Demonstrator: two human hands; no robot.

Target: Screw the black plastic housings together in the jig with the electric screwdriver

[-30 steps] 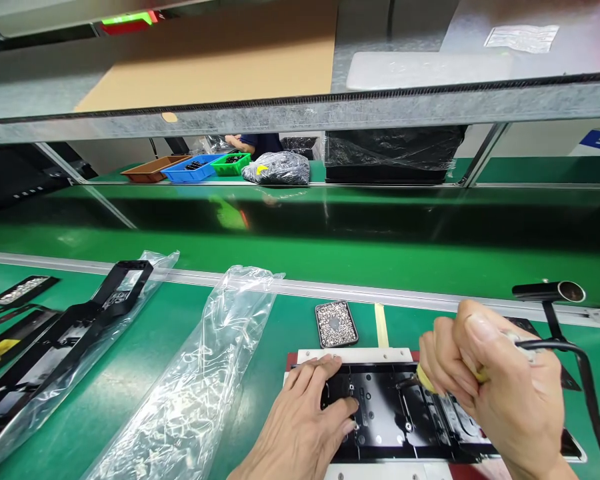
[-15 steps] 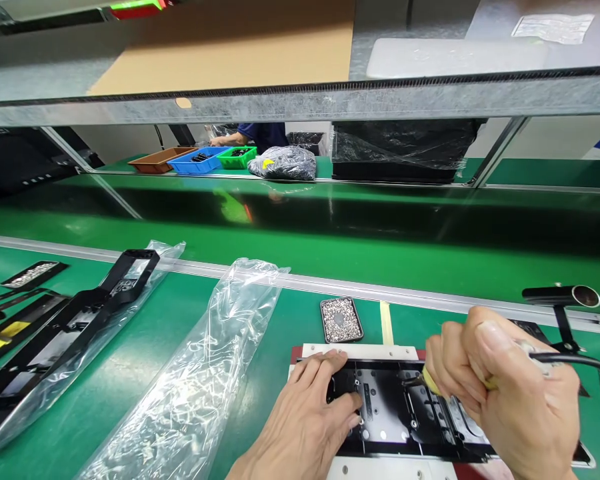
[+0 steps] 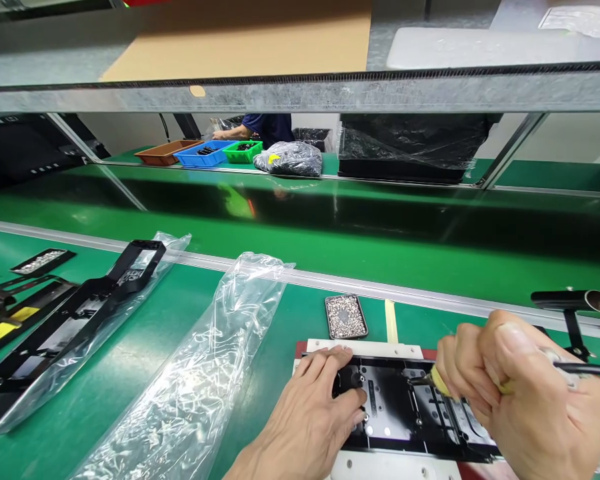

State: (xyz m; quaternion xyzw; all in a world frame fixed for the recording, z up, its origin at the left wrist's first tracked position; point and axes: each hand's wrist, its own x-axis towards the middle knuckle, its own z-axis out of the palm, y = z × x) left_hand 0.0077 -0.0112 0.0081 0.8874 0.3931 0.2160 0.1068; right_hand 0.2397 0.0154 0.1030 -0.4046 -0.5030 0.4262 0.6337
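Note:
A long black plastic housing [image 3: 390, 407] with posts and ribs lies in a white fixture [image 3: 365, 347]. My left hand [image 3: 313, 407] grips the housing's left end, its fingers bent over the far edge and the thumb side inside. My right hand [image 3: 525, 393] is wrapped round a corded electric screwdriver [image 3: 439, 381] with a yellow nose. The tool's metal bit points left, over the middle of the housing. Whether the bit touches a screw cannot be made out. Behind the fixture sits a small black tray of screws [image 3: 347, 317].
Clear plastic bags [image 3: 200, 373] and a long black frame [image 3: 85, 313] lie to the left. A black tube on a bracket [image 3: 570, 301] stands at right. A metal shelf edge [image 3: 280, 93] crosses above. Across the bench are bins [image 3: 205, 155] and a person's arm [image 3: 233, 132].
The view has shifted slightly, so most things sit a little further right. Both hands keep their grips, and the screwdriver's bit stays over the same part of the housing.

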